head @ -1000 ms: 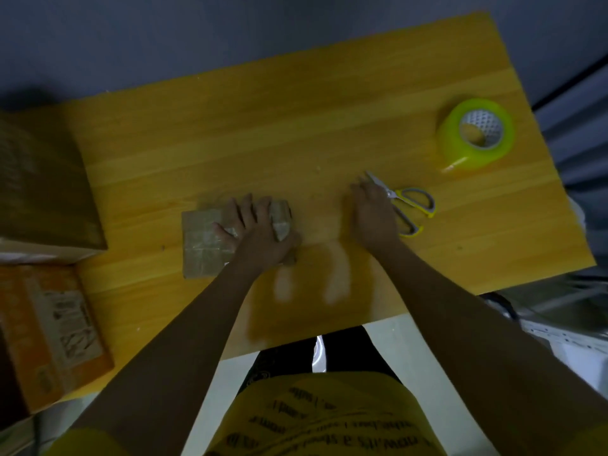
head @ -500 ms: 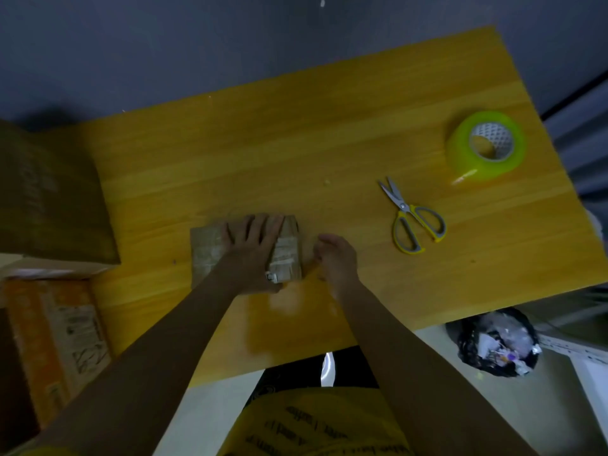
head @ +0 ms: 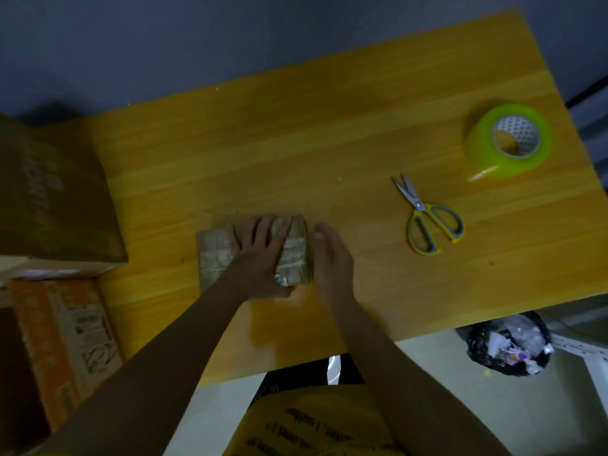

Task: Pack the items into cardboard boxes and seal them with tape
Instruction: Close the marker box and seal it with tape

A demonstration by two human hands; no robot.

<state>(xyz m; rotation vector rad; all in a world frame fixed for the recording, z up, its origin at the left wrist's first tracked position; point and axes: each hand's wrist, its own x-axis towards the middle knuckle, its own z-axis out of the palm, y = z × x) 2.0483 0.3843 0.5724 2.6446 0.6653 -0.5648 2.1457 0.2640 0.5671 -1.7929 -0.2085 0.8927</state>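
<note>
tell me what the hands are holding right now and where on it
The left hand presses flat on top of the small taped cardboard box; the right hand touches its right side. Neither grips it.

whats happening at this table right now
A person is pressing down a small taped cardboard box on the wooden table. The left hand lies flat on top; the right hand is against its right side. Scissors and a roll of tape lie untouched to the right.

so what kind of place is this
Probably a small packing station: a wooden table with a tape roll, scissors, a taped small box under both hands, and larger cartons alongside.
</note>
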